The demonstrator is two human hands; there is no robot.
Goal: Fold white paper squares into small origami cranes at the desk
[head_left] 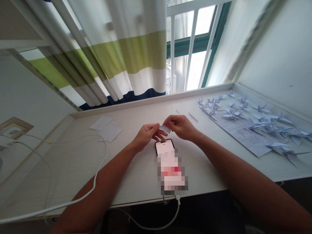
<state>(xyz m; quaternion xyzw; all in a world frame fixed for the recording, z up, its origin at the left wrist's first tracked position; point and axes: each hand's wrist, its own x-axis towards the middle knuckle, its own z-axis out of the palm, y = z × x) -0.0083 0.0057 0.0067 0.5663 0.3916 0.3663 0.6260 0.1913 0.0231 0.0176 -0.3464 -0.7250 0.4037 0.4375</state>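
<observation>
A small piece of folded white paper (165, 129) is held between my two hands above the middle of the desk. My left hand (149, 134) pinches its left side between thumb and fingers. On the other side, my right hand (179, 125) grips the paper's upper right edge with its fingertips. Just below the hands a phone (164, 148) lies on the desk, its screen lit and partly blurred out. The exact folds of the paper are too small to make out.
Many folded paper cranes (234, 112) stand at the right, some on a printed grid sheet (235, 133). Loose paper squares (110, 131) lie at the left. Thin paper strips (193, 117) rest beyond my right hand. A white cable (101, 165) crosses over my left forearm.
</observation>
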